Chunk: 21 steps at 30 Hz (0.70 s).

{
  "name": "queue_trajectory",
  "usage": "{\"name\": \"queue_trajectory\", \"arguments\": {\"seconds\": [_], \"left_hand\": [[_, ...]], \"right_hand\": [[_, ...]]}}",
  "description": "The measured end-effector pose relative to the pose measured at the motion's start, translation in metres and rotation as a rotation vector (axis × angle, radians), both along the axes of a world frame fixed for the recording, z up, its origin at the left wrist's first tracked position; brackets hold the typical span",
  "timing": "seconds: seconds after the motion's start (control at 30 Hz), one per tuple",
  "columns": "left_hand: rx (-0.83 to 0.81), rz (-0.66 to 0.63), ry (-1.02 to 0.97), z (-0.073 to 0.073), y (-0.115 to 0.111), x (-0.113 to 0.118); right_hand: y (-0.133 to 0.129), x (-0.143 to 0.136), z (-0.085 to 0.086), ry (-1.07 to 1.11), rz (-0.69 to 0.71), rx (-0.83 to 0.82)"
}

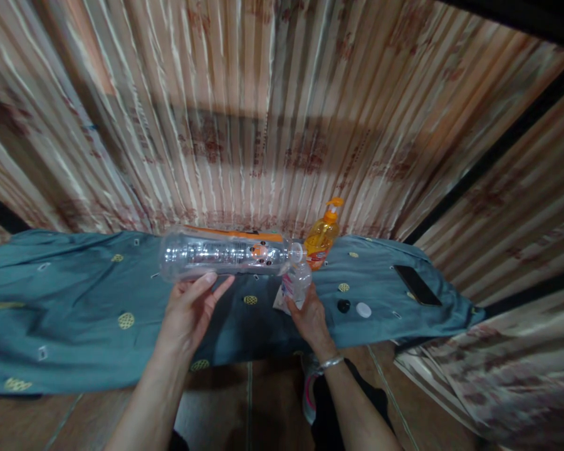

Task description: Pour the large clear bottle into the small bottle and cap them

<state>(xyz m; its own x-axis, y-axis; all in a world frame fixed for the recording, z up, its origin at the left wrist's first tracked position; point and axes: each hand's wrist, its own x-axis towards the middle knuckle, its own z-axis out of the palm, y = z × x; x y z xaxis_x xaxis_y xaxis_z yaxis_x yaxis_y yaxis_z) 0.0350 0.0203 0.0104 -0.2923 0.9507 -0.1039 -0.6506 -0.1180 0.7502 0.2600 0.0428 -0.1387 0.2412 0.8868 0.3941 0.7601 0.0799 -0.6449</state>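
Observation:
My left hand [192,310] holds a large clear plastic bottle [216,254] with an orange-trimmed label from below, thumb against its near side. The bottle lies tilted almost level, its open neck pointing right. My right hand [309,313] is wrapped round a smaller clear plastic bottle [301,279], whose top is close to the large bottle's mouth. I cannot tell whether the two mouths touch. Under the small bottle shows a pale, flat piece [280,302], its kind unclear. An orange pump bottle [320,241] stands upright just behind the right hand.
A black cap [343,305] and a white cap [363,309] lie to the right of my right hand. Further right is a dark phone [417,285]. A teal patterned cloth [84,300] covers the surface, with a pleated curtain [244,125] behind it.

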Motion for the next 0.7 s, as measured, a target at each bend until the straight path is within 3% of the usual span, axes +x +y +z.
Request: {"name": "queue_trajectory", "arguments": {"seconds": [0.4,0.7], "left_hand": [[0.022,-0.026,-0.022,0.002,-0.0014,0.0019],[0.034,-0.041,-0.03,0.0006,-0.001,0.0011]], "right_hand": [[-0.0019,-0.0011,0.0065,0.007,-0.006,-0.034],[-0.0011,-0.0008,0.001,-0.034,-0.03,-0.014]]}}
